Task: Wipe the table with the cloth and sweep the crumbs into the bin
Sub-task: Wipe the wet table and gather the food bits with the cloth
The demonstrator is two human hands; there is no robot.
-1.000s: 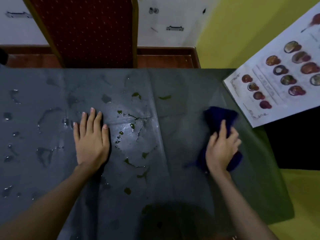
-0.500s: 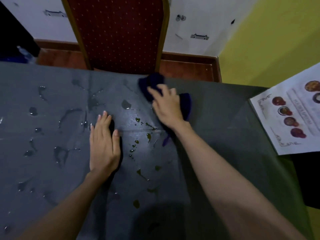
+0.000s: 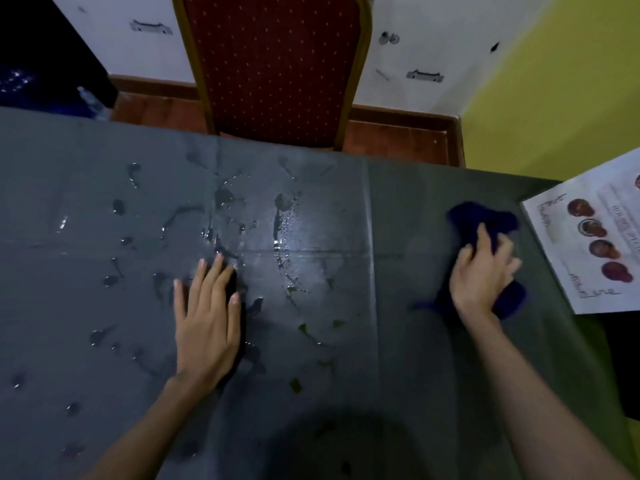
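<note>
Nearest, two bare forearms reach out over the grey table [image 3: 398, 341]. The left hand [image 3: 207, 323] lies flat on it, palm down, fingers straight and close together, holding nothing; wet patches and droplets lie all around it. Small greenish bits [image 3: 304, 329] sit on the surface just right of that hand, toward the middle. The right hand [image 3: 481, 275] is farther right, near the table's right edge, fingers curled down onto a dark blue cloth [image 3: 481, 220], gripping and pressing it against the table; the cloth bunches out beyond the fingertips and under the palm. Just right of the cloth, a white printed sheet [image 3: 554, 237] with pictures of round dark red items lies at the table's edge. Past the far edge stands a red chair [image 3: 273, 64] with a gold frame, against a white wall.
</note>
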